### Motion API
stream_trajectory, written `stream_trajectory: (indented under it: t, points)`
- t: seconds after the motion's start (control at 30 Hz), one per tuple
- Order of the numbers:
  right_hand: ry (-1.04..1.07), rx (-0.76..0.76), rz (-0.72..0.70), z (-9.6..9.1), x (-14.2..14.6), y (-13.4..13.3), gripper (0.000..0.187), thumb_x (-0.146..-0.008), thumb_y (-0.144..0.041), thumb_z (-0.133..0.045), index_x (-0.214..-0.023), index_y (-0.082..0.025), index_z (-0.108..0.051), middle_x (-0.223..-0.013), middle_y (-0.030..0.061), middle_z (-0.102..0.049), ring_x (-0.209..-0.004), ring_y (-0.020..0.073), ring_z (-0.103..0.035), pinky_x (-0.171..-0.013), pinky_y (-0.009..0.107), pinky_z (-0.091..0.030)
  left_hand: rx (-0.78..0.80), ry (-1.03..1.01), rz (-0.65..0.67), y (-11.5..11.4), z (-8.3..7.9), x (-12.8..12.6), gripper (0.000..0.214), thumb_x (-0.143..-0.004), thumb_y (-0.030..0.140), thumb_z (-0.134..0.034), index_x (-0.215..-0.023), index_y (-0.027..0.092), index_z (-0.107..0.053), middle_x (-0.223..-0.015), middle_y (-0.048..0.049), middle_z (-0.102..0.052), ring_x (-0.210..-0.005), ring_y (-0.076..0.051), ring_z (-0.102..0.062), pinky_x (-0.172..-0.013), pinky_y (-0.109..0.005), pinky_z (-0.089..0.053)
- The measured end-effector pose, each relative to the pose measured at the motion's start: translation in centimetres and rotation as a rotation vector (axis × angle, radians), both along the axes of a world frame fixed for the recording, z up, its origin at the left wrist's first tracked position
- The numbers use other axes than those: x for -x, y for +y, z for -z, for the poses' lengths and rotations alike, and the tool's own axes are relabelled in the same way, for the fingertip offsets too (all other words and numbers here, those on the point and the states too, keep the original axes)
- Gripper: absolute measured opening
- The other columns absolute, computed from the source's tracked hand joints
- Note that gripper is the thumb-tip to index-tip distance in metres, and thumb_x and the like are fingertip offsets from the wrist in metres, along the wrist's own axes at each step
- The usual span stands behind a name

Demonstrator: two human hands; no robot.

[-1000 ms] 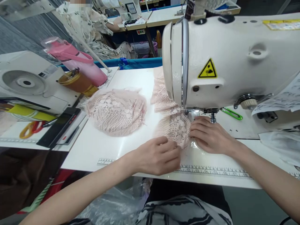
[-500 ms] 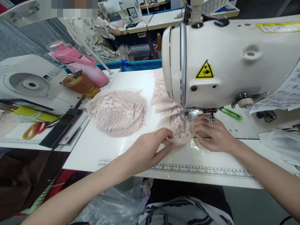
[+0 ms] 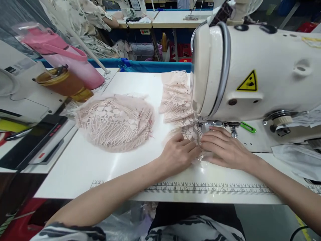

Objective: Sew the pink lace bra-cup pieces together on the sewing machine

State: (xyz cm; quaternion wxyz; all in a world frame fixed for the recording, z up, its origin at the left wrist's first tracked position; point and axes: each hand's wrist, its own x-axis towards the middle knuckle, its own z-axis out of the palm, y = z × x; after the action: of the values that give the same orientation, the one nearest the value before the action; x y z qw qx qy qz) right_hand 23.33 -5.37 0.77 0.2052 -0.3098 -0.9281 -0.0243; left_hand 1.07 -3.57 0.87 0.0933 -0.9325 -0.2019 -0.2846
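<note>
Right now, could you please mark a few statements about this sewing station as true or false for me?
1. The left hand and the right hand both lie on the lace piece that runs under the sewing machine. True.
2. The pile of lace lies to the right of the machine. False: it lies on the white table, left of both hands.
3. A yellow warning sticker is on the machine's head. True.
4. The right hand holds the green-handled snips. False: they lie beyond that hand, untouched.
5. A printed ruler runs along the table's near edge. True.
</note>
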Motion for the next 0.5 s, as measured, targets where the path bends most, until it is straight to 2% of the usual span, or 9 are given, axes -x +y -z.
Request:
stream_trajectory:
  t: [0.1,0.2,0.33,0.43,0.5]
  points:
    - [-0.030,-0.009,-0.040,-0.5,0.5,0.4,0.012,-0.092,-0.023,-0.055,-0.100,-0.020,-0.063,-0.105,0.0041,-0.071,-0.109,0.0203,-0.062,-0.100,0.047,-0.050,-0.024,-0.017,-0.013,-0.1,0.0,0.1,0.025,-0.089,0.003,-0.046,-0.073,0.016,-0.059,-0.058,0.0041,-0.055,-0.052,-0.011,-0.044,-0.057,-0.028,-0.030]
    - [0.022,-0.023,-0.115,-0.6,0.7,0.7,0.013,-0.091,-0.013,-0.055,-0.096,-0.020,-0.065,-0.104,0.0018,-0.072,-0.109,0.0184,-0.063,-0.098,0.043,-0.053,-0.066,-0.014,-0.028,-0.1,0.1,0.3,0.024,-0.090,0.003,-0.048,-0.072,0.016,-0.059,-0.058,0.0043,-0.055,-0.052,-0.011,-0.044,-0.057,-0.028,-0.031]
    - [0.177,-0.033,-0.160,-0.1,0.7,0.8,0.016,-0.087,-0.010,-0.061,-0.101,-0.015,-0.066,-0.101,0.0049,-0.074,-0.106,0.0167,-0.065,-0.096,0.036,-0.057,-0.086,0.009,-0.052,0.2,0.0,0.7,0.020,-0.087,0.003,-0.050,-0.075,0.016,-0.060,-0.062,0.0032,-0.059,-0.057,-0.012,-0.051,-0.063,-0.029,-0.040]
    - [0.236,-0.023,-0.134,0.3,0.7,0.6,0.020,-0.085,-0.006,-0.062,-0.104,-0.011,-0.065,-0.098,0.0069,-0.074,-0.102,0.0164,-0.067,-0.096,0.033,-0.057,-0.005,-0.011,0.011,0.4,0.1,0.9,0.016,-0.082,0.006,-0.050,-0.088,0.014,-0.063,-0.088,-0.0043,-0.071,-0.085,-0.019,-0.065,-0.086,-0.037,-0.050]
    - [0.265,-0.012,-0.127,0.5,0.7,0.5,0.021,-0.085,-0.004,-0.061,-0.104,-0.010,-0.065,-0.098,0.0076,-0.074,-0.102,0.0163,-0.067,-0.094,0.032,-0.058,0.089,-0.006,0.052,0.5,0.4,1.0,0.022,-0.079,0.009,-0.049,-0.097,0.011,-0.062,-0.110,-0.0106,-0.070,-0.108,-0.023,-0.063,-0.097,-0.039,-0.051]
